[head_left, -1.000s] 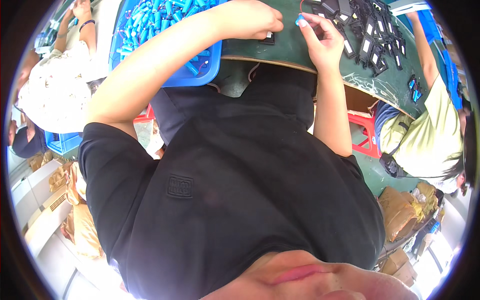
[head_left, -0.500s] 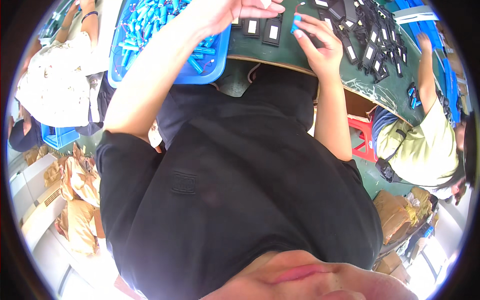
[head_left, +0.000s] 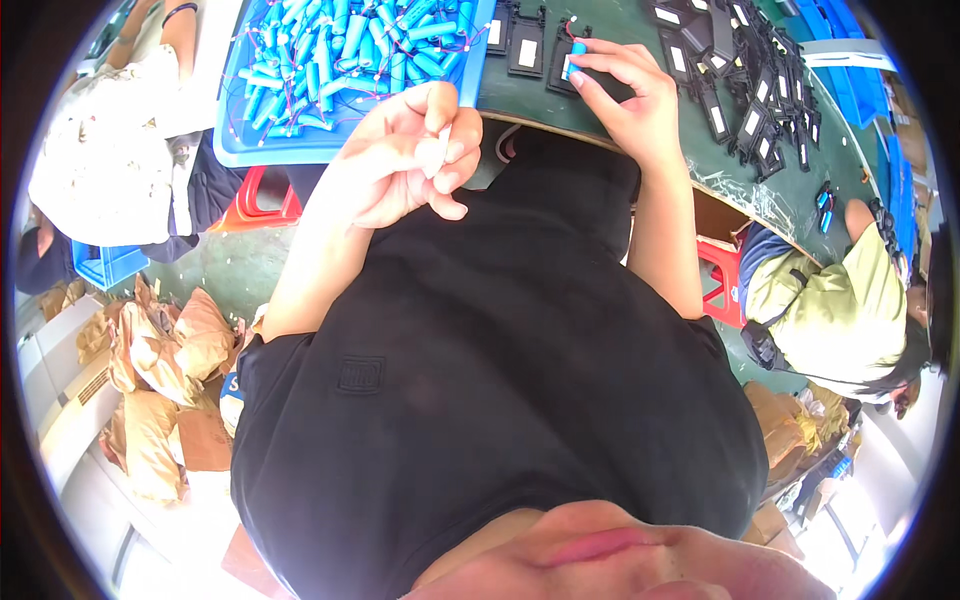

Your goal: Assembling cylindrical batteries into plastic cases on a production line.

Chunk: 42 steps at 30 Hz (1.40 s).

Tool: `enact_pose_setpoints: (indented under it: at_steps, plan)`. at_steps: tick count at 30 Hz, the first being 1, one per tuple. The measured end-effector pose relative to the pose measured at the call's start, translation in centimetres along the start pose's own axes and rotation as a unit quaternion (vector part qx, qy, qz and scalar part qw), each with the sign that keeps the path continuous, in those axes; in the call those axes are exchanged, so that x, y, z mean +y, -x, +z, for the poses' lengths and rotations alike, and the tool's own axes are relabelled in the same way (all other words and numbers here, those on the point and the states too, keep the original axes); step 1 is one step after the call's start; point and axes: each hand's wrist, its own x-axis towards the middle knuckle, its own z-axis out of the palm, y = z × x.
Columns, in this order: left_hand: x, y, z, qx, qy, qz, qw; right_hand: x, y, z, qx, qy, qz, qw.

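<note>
My right hand (head_left: 640,105) is closed in a pinch on a blue cylindrical battery (head_left: 573,62) with a thin red lead at its top. The battery is over a flat black case (head_left: 557,77) on the green table; whether it touches the case cannot be told. My left hand (head_left: 405,160) is raised in front of my body, near the tray's front edge. Its thumb and fingers pinch a small white piece (head_left: 443,150), perhaps a strip of paper or tape. A neighbouring black case (head_left: 526,42) has a white rectangle on it.
A blue tray (head_left: 240,152) full of blue wired batteries (head_left: 350,45) stands at the left. Black cases (head_left: 750,100) are heaped at the right on the green table (head_left: 620,20). Co-workers sit on either side, one in a yellow-green shirt (head_left: 840,310). Red stools (head_left: 262,205) stand nearby.
My left hand has come back from above the tray toward my body, its fingers now curled on the white piece. My right hand has shifted slightly left and down with the battery.
</note>
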Motion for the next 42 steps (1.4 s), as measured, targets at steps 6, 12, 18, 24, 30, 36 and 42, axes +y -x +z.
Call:
enact_pose_setpoints:
  at_steps: [6,12,18,24,30,36,42]
  plan:
    - [0.6,0.5,1.0,0.094,-0.06,0.0,0.994,-0.3,0.5,0.2,-0.026,0.005,0.024,0.999]
    - [-0.3,0.0,-0.6,0.056,-0.064,0.036,0.996,0.0,0.5,0.6,-0.023,0.038,0.004,0.999]
    - [-0.6,-2.2,1.3,0.114,-0.506,0.075,0.851,-0.9,0.9,0.0,-0.034,0.124,-0.056,0.99]
    - [-2.5,-7.0,0.9,0.077,-0.942,0.169,0.281,-2.0,3.6,-5.1,0.071,0.091,-0.1,0.988]
    - [-4.5,-9.1,1.9,0.031,-0.912,0.109,0.394,0.5,9.9,-15.4,0.239,0.273,0.02,0.932]
    - [-5.0,-7.6,3.9,-0.099,-0.701,-0.052,0.704,6.2,16.0,-24.1,0.242,0.422,0.302,0.82]
    - [-3.2,-5.9,4.2,-0.057,-0.673,-0.02,0.737,14.0,17.6,-29.7,0.143,0.458,0.313,0.819]
